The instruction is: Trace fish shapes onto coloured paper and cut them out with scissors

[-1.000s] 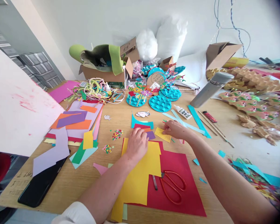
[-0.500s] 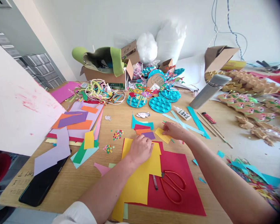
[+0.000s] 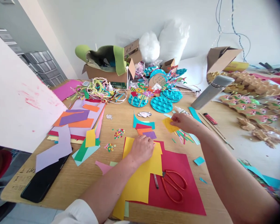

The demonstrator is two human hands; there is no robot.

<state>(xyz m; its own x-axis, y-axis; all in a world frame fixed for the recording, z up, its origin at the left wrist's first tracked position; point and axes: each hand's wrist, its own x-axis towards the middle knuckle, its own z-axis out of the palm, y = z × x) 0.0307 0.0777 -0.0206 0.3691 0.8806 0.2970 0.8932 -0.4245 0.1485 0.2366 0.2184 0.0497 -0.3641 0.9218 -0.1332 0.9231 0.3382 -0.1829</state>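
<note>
Nearest: red scissors (image 3: pixel 174 186) flat on red sheet (image 3: pixel 179 189), handles toward rt, untouched. Just beyond, L hand (image 3: pixel 142 148) palm-down on yellow sheet (image 3: pixel 140 174), fingers loosely curled, tips pressing paper's far edge, gripping nothing. Past fingertips: small purple scrap (image 3: pixel 149 134), orange and red bits, teal offcut (image 3: pixel 140 123). Further rt, R hand (image 3: pixel 185 122) pinching small yellow piece (image 3: pixel 169 125) betw. thumb and fingers, lifted just above table (image 3: pixel 128 116). Behind R hand: glue bottle (image 3: pixel 180 109), teal discs (image 3: pixel 161 104), grey flask (image 3: pixel 211 91).
</note>
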